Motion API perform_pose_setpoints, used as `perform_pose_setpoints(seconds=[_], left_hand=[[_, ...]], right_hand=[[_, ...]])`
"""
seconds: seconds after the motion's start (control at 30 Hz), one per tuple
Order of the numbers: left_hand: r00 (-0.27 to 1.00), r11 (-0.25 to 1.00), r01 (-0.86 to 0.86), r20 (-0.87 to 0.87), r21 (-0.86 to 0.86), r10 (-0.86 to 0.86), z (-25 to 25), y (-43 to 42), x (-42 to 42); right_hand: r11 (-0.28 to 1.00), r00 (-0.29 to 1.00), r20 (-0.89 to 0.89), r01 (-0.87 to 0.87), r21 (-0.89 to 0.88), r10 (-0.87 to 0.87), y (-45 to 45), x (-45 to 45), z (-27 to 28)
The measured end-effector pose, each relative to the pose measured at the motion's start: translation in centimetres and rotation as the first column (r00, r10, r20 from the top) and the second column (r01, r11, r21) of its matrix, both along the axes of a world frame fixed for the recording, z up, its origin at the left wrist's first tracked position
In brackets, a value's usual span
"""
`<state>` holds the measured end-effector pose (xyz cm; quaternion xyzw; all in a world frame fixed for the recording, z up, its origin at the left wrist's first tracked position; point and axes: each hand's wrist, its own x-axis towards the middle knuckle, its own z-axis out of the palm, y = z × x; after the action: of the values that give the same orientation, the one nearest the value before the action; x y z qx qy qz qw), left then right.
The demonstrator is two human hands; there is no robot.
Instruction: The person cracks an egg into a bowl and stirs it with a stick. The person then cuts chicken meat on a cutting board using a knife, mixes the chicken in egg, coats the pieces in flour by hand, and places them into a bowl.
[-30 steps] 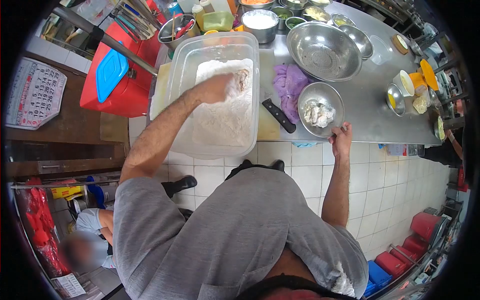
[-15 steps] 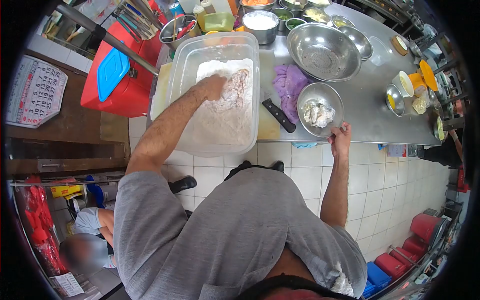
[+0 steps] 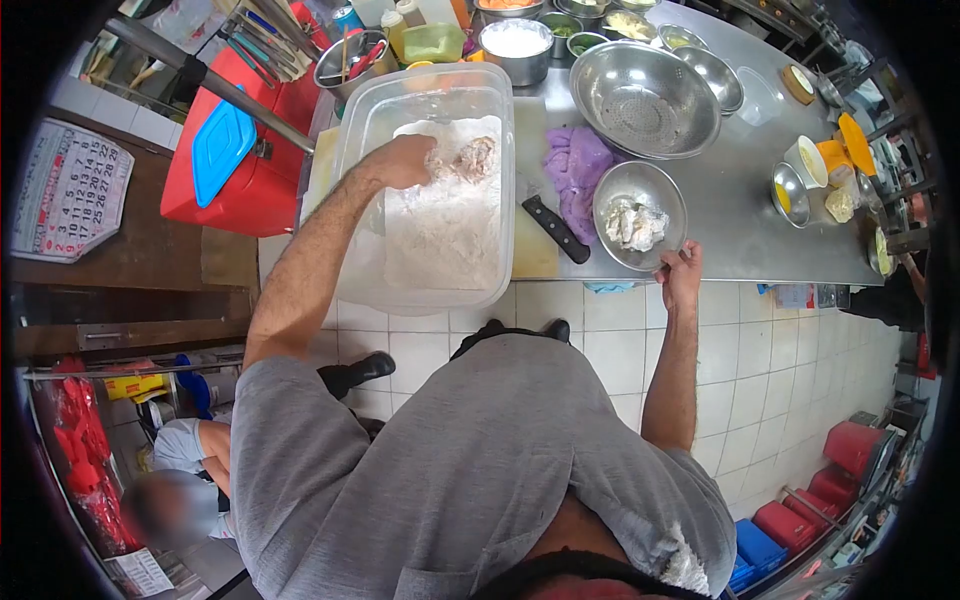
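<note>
A clear plastic tub (image 3: pixel 355 225) holds a bed of white flour (image 3: pixel 445 245) with lumpy, flour-coated pieces of what looks like raw meat (image 3: pixel 475 160) at its far right. Inside it, my left hand (image 3: pixel 403 162) is low over the flour, just left of these pieces. Its fingers are curled, and what they hold, if anything, is hidden. My right hand (image 3: pixel 680 268) grips the near right rim of a steel bowl (image 3: pixel 668 195) on the counter. White-coated pieces (image 3: pixel 636 226) lie in that bowl. Between tub and bowl are a black-handled knife (image 3: pixel 556 229) and a purple cloth (image 3: pixel 578 175).
A large perforated steel colander (image 3: pixel 645 105) stands behind the bowl on the steel counter (image 3: pixel 740 200). Several small containers line the back. A red cooler (image 3: pixel 180 190) stands at left. A person (image 3: pixel 190 450) sits low at left; another person's dark clothing (image 3: pixel 890 305) shows at far right.
My left hand has moved left and slightly away from me, off the coated pieces. These now sit as a more compact clump at the far right. My right hand stays on the bowl.
</note>
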<state>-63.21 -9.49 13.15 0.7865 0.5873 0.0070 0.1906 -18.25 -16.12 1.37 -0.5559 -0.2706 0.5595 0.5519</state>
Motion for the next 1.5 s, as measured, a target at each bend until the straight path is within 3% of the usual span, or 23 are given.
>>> perform_pose_setpoints(seconds=[0.03, 0.13, 0.33, 0.43, 0.5, 0.53, 0.6, 0.63, 0.67, 0.73, 0.77, 0.8, 0.87, 0.93, 1.0, 1.03, 1.17, 1.23, 1.27, 1.33, 1.37, 1.47, 1.5], left_hand=[[0.994, 0.994, -0.013, -0.108, -0.109, 0.001, 1.0, 0.0, 0.8], [0.979, 0.986, -0.074, -0.197, -0.150, 0.044, -1.9, -0.2, 1.9], [0.963, 0.988, 0.053, -0.255, -0.148, -0.089, -4.6, -1.3, 4.3], [0.908, 0.954, 0.093, -0.368, -0.286, -0.199, -4.1, -0.7, 5.0], [0.926, 0.920, 0.283, -0.174, -0.271, -0.336, -4.2, 0.7, 2.9], [0.922, 0.917, 0.291, -0.176, -0.272, -0.344, -3.5, 1.1, 2.2], [0.969, 0.927, 0.193, 0.214, -0.321, -0.128, -1.6, 1.3, 1.0], [0.985, 0.866, 0.009, 0.154, -0.499, 0.079, 0.3, 0.9, 1.5], [0.984, 0.867, 0.004, 0.155, -0.498, 0.084, -0.1, 1.1, 1.2], [0.973, 0.879, 0.058, -0.170, -0.473, -0.155, -2.3, 2.2, 0.0], [0.962, 0.915, 0.096, -0.198, -0.392, -0.186, -4.1, 2.1, -1.0], [0.962, 0.915, 0.098, -0.197, -0.392, -0.188, -5.2, 1.8, -0.9], [0.987, 0.988, 0.138, 0.078, 0.070, -0.143, -6.5, 0.0, -0.1], [0.986, 0.988, 0.152, 0.061, 0.023, -0.154, -4.9, -1.4, 2.8], [0.940, 0.983, 0.054, -0.324, -0.175, -0.109, -4.8, -1.9, 4.8], [0.902, 0.977, 0.060, -0.408, -0.206, -0.141, -5.2, -1.2, 5.0], [0.941, 0.978, 0.124, -0.294, -0.167, -0.169, -4.3, 0.5, 3.3], [0.988, 0.959, 0.133, 0.115, -0.252, -0.106, -4.2, 1.1, 1.8], [0.988, 0.958, 0.132, 0.115, -0.253, -0.106, -4.6, 0.9, 1.7], [0.994, 1.000, 0.020, 0.105, -0.024, -0.018, -4.2, -0.5, 2.2], [0.994, 1.000, 0.018, 0.106, -0.021, -0.015, -4.0, -0.9, 2.7], [0.994, 0.989, 0.088, -0.046, -0.119, -0.094, -2.9, -2.5, 5.4], [0.979, 0.979, 0.203, -0.039, 0.014, -0.202, -3.3, -3.1, 5.8]], right_hand=[[1.000, 1.000, 0.003, 0.006, 0.006, -0.006, 0.0, 0.0, -0.1], [1.000, 1.000, -0.004, 0.008, 0.014, -0.008, 0.2, 0.1, -0.4], [1.000, 1.000, -0.016, 0.008, 0.016, -0.008, 0.1, 0.1, -0.7], [1.000, 0.999, -0.027, 0.018, 0.022, -0.018, 0.2, 0.0, -0.7], [0.999, 0.999, -0.031, 0.025, 0.023, -0.024, 0.3, 0.3, -0.7], [1.000, 1.000, -0.023, 0.015, 0.020, -0.015, 0.3, 0.3, -0.7], [1.000, 1.000, -0.013, 0.000, 0.007, 0.000, 0.0, 0.3, -1.0], [1.000, 1.000, -0.017, -0.005, 0.014, 0.005, 0.1, 0.4, -1.1], [1.000, 1.000, -0.020, -0.012, 0.024, 0.013, 0.2, 0.4, -1.1], [1.000, 1.000, -0.021, -0.007, 0.027, 0.008, 0.3, 0.2, -0.8], [1.000, 1.000, -0.021, 0.002, 0.024, -0.002, 0.2, 0.2, -0.6], [1.000, 1.000, -0.020, 0.004, 0.025, -0.003, 0.2, 0.2, -0.4], [1.000, 1.000, -0.014, 0.020, 0.015, -0.020, 0.2, 0.0, -0.4], [1.000, 1.000, -0.012, 0.015, 0.008, -0.015, 0.2, 0.0, -0.5], [1.000, 1.000, -0.009, 0.004, 0.009, -0.004, 0.2, -0.1, -0.3], [1.000, 1.000, -0.017, 0.017, 0.015, -0.017, 0.2, -0.3, -0.1], [0.999, 0.999, -0.022, 0.025, 0.023, -0.025, 0.1, -0.2, -0.1], [1.000, 1.000, -0.012, 0.023, 0.018, -0.023, 0.0, -0.2, -0.1], [1.000, 1.000, 0.000, 0.016, 0.017, -0.016, 0.0, -0.2, -0.1], [1.000, 1.000, -0.011, 0.014, 0.020, -0.014, 0.1, 0.0, -0.6], [1.000, 1.000, -0.021, 0.016, 0.026, -0.016, 0.3, 0.0, -0.7], [1.000, 1.000, -0.001, 0.017, 0.016, -0.017, 0.2, 0.0, -0.6], [1.000, 1.000, -0.002, 0.017, 0.012, -0.017, 0.1, -0.1, -0.6]])
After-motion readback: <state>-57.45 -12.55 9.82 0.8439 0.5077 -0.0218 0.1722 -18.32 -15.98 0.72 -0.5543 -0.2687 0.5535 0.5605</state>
